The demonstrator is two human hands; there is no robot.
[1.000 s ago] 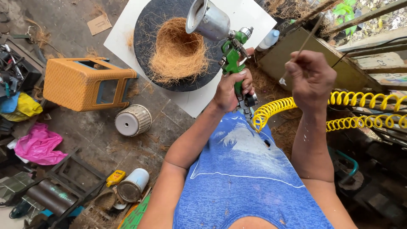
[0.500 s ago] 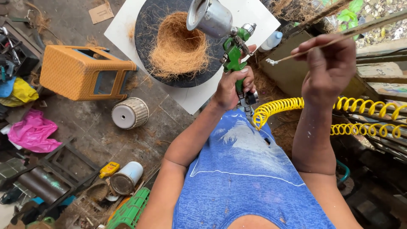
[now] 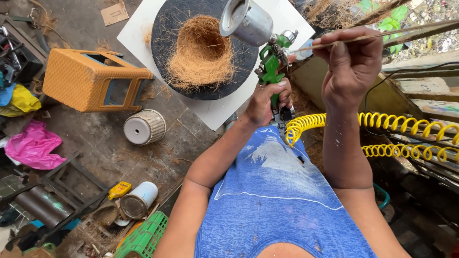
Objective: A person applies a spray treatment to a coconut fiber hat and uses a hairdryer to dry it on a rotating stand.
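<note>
Now the left hand point(image 3: 267, 102) grips the green metal-cupped spray gun point(image 3: 270, 62) while the right hand point(image 3: 351, 67) pinches a thin stick point(image 3: 382, 34) at its nozzle, apparently clearing it; steadiness matters.

Floor point(image 3: 158, 153): white board point(image 3: 210, 112), orange stool point(image 3: 86, 79), pink bag point(image 3: 31, 145).

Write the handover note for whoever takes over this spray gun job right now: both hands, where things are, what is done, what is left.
Left hand: gripped round the handle of the green spray gun, held up with its metal cup on top.
Right hand: pinching a thin stick, its tip at the gun's head.
Yellow coiled hose runs off from the gun's base to the right.
Coir nest sits on the black disc on the white board, below the gun.
Done: cannot tell whether the nest is sprayed.
Left: stick work at the gun's head looks unfinished.
</note>
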